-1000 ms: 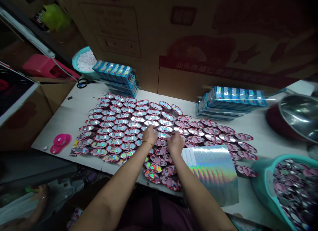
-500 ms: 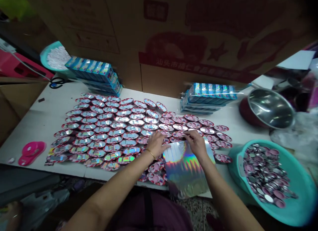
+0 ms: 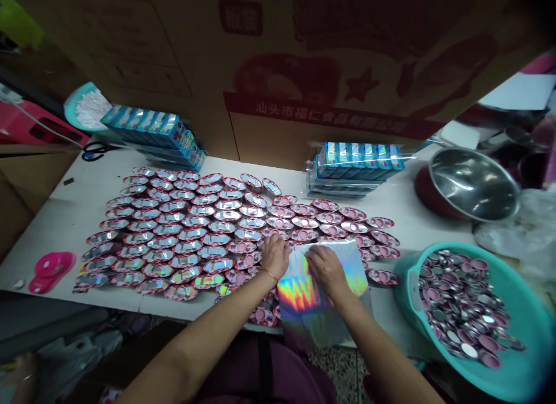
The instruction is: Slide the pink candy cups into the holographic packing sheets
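A shiny holographic sheet (image 3: 324, 294) lies at the near edge of the white table (image 3: 73, 213), over some of the small round foil-rimmed pieces (image 3: 182, 230) laid out in rows. My left hand (image 3: 274, 256) grips the sheet's upper left edge with curled fingers. My right hand (image 3: 326, 268) rests on top of the sheet near its upper middle, with its fingers pinched at the surface. What the right fingers pinch is too small to make out.
A teal basin (image 3: 512, 369) full of round pieces sits at the right, a steel bowl (image 3: 473, 184) behind it. Two stacks of blue boxes (image 3: 354, 166) (image 3: 152, 132) stand before a cardboard wall (image 3: 304, 74). A pink tape dispenser (image 3: 50, 268) and scissors (image 3: 93, 152) lie left.
Both hands left the rows of round pieces and went to the holographic sheet. The sheet now lies farther left, in front of me, and my view has turned to the right.
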A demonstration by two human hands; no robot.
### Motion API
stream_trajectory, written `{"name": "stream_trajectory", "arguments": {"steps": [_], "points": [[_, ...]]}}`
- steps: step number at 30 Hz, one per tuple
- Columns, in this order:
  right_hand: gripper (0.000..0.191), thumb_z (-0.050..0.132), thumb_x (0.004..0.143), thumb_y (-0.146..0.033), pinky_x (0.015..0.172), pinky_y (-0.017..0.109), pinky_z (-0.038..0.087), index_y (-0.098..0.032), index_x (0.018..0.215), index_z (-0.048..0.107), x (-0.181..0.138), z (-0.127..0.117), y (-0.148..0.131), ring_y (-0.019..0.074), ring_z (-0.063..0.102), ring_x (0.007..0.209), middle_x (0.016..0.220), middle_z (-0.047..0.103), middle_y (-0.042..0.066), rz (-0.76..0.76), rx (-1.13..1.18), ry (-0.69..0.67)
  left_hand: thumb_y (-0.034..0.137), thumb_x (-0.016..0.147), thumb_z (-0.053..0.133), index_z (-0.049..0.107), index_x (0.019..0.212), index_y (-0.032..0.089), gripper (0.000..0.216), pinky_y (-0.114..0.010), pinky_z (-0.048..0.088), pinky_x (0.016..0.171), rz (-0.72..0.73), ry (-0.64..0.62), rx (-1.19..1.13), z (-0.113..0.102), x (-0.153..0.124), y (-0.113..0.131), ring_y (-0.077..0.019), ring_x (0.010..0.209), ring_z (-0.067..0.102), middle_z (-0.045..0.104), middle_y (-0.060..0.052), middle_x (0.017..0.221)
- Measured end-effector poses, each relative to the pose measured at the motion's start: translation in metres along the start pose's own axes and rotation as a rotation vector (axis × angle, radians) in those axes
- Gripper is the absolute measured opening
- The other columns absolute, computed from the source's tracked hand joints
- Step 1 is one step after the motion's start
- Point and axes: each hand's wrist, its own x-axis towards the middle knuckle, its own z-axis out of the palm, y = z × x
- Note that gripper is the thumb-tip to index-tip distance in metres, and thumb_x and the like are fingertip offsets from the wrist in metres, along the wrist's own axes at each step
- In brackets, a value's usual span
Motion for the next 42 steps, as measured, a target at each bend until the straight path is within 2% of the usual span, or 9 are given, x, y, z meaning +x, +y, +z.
{"name": "stream_trajectory", "arguments": {"steps": [5,8,12,14,18,23,30,36,42], "points": [[0.013,0.043,0.083,-0.023,0.072,0.031,0.04,-0.02,0.079,0.055,0.01,-0.078,-0.024,0.0185,0.051,0.08,0.086,0.057,0.006,0.173,0.232,-0.063,0.028,0.076,0.054,0.058,0.079,0.019,0.01,-0.032,0.035,0.083,0.003,0.018,-0.035,0.0,0.01,0.004,-0.019,0.095,0.044,0.052,-0.004,0.094],[0.013,0.045,0.081,-0.027,0.06,0.026,0.039,-0.02,0.074,0.053,0.017,-0.102,-0.041,0.0147,0.05,0.066,0.072,0.056,0.002,0.376,0.498,-0.087,0.032,0.078,0.051,0.061,0.081,0.019,0.016,-0.032,0.035,0.086,0.001,0.053,-0.275,-0.012,0.009,-0.001,-0.018,0.096,0.047,0.056,-0.004,0.095],[0.015,0.05,0.076,-0.031,0.049,0.022,0.033,-0.018,0.068,0.054,0.028,-0.081,-0.062,0.0106,0.043,0.053,0.06,0.05,-0.002,0.574,0.845,-0.086,0.048,0.084,0.03,0.064,0.079,0.016,0.047,-0.028,0.042,0.073,-0.223,-0.103,-0.868,-0.041,-0.016,-0.021,-0.0153,0.079,0.056,0.063,-0.006,0.082],[0.017,0.054,0.072,-0.034,0.048,0.021,0.031,-0.017,0.066,0.055,0.033,-0.061,-0.074,0.0095,0.041,0.051,0.056,0.048,-0.003,0.652,0.98,-0.061,0.054,0.078,0.041,0.065,0.079,0.013,0.047,-0.025,0.042,0.063,-0.377,-0.191,-1.087,-0.054,-0.035,-0.034,-0.013,0.066,0.056,0.064,-0.005,0.073],[0.022,0.061,0.065,-0.037,0.047,0.021,0.03,-0.016,0.066,0.057,0.035,-0.024,-0.1,0.01,0.043,0.05,0.054,0.05,-0.003,0.781,1.183,-0.076,0.039,0.052,0.073,0.063,0.073,0.012,0.035,-0.02,0.04,0.058,-0.531,-0.144,-1.234,-0.062,-0.065,-0.064,-0.0084,0.057,0.053,0.062,-0.001,0.065],[0.025,0.062,0.065,-0.041,0.049,0.023,0.033,-0.016,0.067,0.058,0.042,0.026,-0.134,0.0115,0.045,0.05,0.055,0.053,-0.002,0.855,1.161,0.008,0.037,0.061,0.065,0.064,0.072,0.012,0.027,-0.02,0.037,0.051,-0.542,-0.01,-1.045,-0.063,-0.07,-0.106,-0.008,0.05,0.05,0.06,0.0,0.057],[0.019,0.05,0.076,-0.031,0.067,0.028,0.036,-0.017,0.064,0.057,0.076,0.068,-0.154,0.0165,0.05,0.07,0.068,0.057,0.003,0.643,0.542,0.243,0.03,0.072,0.055,0.067,0.073,0.014,0.02,-0.023,0.038,0.061,-0.422,0.055,-0.287,-0.082,-0.028,-0.131,-0.0138,0.067,0.057,0.067,-0.005,0.072],[0.016,0.05,0.077,-0.026,0.069,0.029,0.032,-0.018,0.066,0.058,0.085,0.076,-0.152,0.0187,0.049,0.075,0.073,0.058,0.005,0.575,0.256,0.132,0.03,0.077,0.049,0.067,0.075,0.016,0.023,-0.025,0.039,0.065,-0.344,0.02,0.022,-0.081,-0.018,-0.128,-0.0174,0.076,0.06,0.067,-0.007,0.079],[0.011,0.055,0.075,-0.027,0.065,0.028,0.032,-0.017,0.078,0.058,0.091,0.067,-0.142,0.0188,0.053,0.073,0.075,0.061,0.006,0.584,0.15,-0.024,0.032,0.075,0.052,0.06,0.085,0.017,0.02,-0.024,0.038,0.064,-0.364,0.03,0.044,-0.076,-0.019,-0.132,-0.0164,0.073,0.059,0.064,-0.005,0.079]]}}
